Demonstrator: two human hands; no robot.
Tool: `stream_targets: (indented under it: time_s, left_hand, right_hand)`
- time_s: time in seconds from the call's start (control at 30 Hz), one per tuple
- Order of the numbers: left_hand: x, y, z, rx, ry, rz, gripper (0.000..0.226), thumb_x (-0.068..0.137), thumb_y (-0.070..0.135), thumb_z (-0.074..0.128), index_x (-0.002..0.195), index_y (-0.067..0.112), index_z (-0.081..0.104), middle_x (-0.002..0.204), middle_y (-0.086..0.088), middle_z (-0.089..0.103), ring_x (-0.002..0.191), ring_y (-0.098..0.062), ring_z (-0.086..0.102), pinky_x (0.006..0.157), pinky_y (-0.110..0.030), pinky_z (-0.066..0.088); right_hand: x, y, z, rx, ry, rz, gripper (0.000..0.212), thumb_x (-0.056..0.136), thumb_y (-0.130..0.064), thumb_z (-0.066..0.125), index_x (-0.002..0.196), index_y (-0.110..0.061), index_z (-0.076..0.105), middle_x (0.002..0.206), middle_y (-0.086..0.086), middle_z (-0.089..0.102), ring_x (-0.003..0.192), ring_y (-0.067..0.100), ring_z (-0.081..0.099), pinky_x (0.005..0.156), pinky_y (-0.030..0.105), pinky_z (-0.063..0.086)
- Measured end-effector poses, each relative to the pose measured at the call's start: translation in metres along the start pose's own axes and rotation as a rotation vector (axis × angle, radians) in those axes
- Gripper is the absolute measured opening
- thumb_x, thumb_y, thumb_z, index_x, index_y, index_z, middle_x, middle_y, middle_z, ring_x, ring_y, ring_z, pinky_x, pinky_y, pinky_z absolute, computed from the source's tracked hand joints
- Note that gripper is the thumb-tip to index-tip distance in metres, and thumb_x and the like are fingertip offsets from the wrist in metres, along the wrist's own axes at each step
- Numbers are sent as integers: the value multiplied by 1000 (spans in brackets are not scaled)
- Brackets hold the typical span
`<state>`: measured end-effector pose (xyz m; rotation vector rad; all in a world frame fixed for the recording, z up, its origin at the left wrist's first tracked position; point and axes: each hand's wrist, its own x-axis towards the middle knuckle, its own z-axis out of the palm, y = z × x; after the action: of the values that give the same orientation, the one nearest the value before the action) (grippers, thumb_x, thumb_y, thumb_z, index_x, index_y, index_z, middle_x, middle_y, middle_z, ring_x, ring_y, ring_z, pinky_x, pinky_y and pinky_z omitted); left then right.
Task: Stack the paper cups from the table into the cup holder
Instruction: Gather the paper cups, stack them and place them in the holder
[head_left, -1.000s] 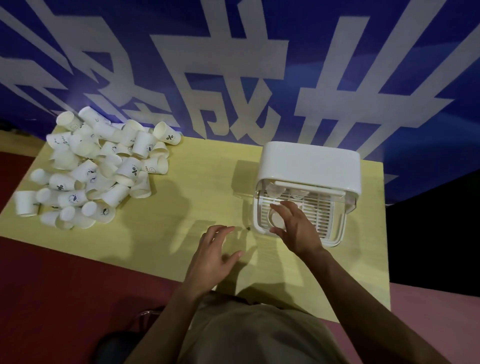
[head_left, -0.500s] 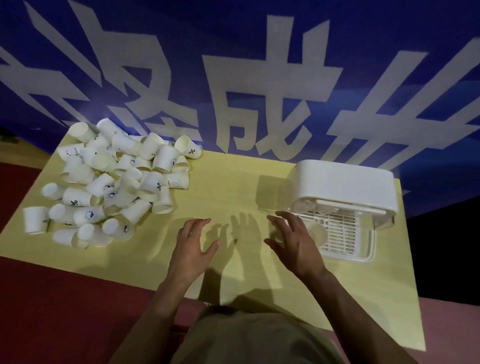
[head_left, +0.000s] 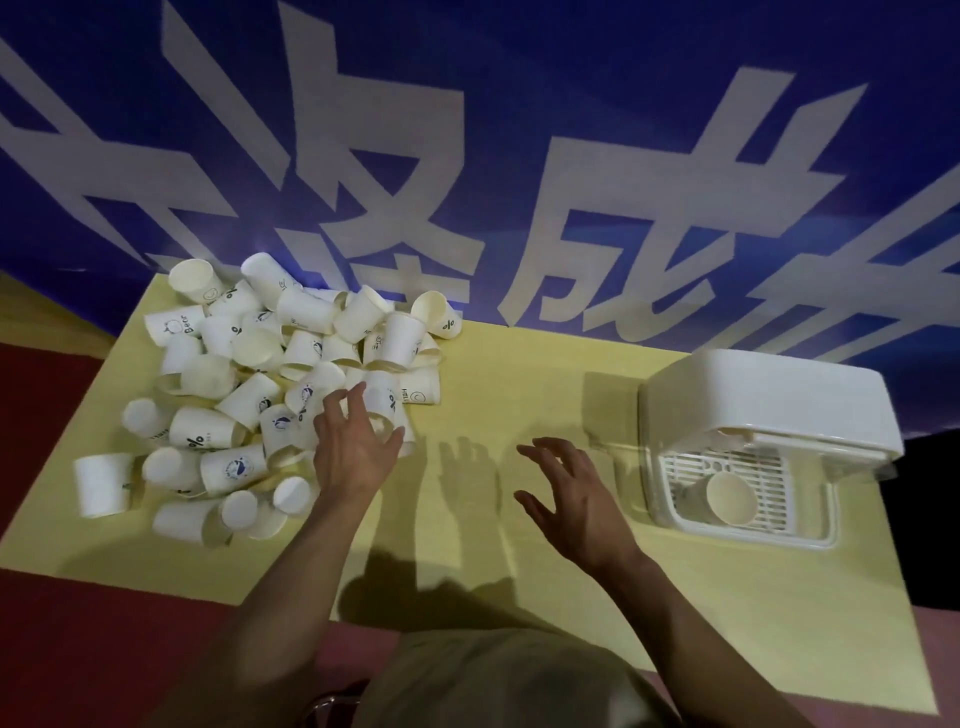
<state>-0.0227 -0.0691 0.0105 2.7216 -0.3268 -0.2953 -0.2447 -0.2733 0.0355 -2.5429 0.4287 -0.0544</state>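
Note:
A heap of white paper cups (head_left: 249, 384) lies on the left part of the yellow table (head_left: 519, 395), most tipped on their sides. My left hand (head_left: 353, 447) reaches into the heap's right edge, its fingers and thumb curled round the open end of one printed paper cup (head_left: 383, 402). My right hand (head_left: 576, 493) hovers over the table's middle with fingers spread, holding nothing. The white cup holder (head_left: 769, 400) stands at the right. A single cup (head_left: 727, 500) sits mouth up on its slotted tray (head_left: 810, 493).
A blue banner with large white characters (head_left: 467, 156) hangs right behind the table. Red floor (head_left: 78, 649) lies in front and to the left. A strip of bare tabletop separates the heap from the holder.
My left hand moved left and forward from the table's middle into the cup heap. My right hand drew back from the holder's tray, leaving a cup there. The view shifted left.

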Motion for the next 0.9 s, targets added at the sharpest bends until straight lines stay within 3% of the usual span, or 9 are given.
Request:
stream_targets:
  time_s: [0.17,0.33,0.57,0.77,0.9]
  left_hand:
    - [20,-17,11,17,-51,37,82,77,41,84,146,16,47,142,-16,45,117,-45,51,74,-53,53]
    - [31,-21,17,-14,-96,40,81,79,41,82,147,18,44,143,-14,46,125,-38,52,73,-50,54]
    - [29,-16,-8,-78,-15,100,75,81,45,78,144,24,43,138,-6,48,119,-31,56,68,-46,56]
    - [9,-21,-48,-252,6,129,66,82,47,77,137,28,46,132,4,49,119,-24,56,80,-43,56]
    - [-3,-31,-66,-338,62,142,57,87,50,75,133,25,53,126,9,51,113,-10,55,78,-28,50]
  right_hand:
    - [5,-4,9,-24,6,42,57,98,-40,68,149,-26,48,147,3,48,130,23,51,100,35,53]
    - [21,-5,18,-81,-15,85,59,96,-38,71,149,-28,47,147,1,49,129,23,53,97,37,56]
    - [89,-6,37,-20,-52,82,64,93,-33,75,149,-20,47,144,6,50,124,28,55,102,42,52]
    - [175,-15,87,7,-129,32,78,83,-30,81,150,-8,46,144,18,49,123,41,52,105,52,47]
    - [211,-18,115,-10,-169,-23,82,80,-35,81,148,-5,46,143,22,48,121,44,50,102,52,44]
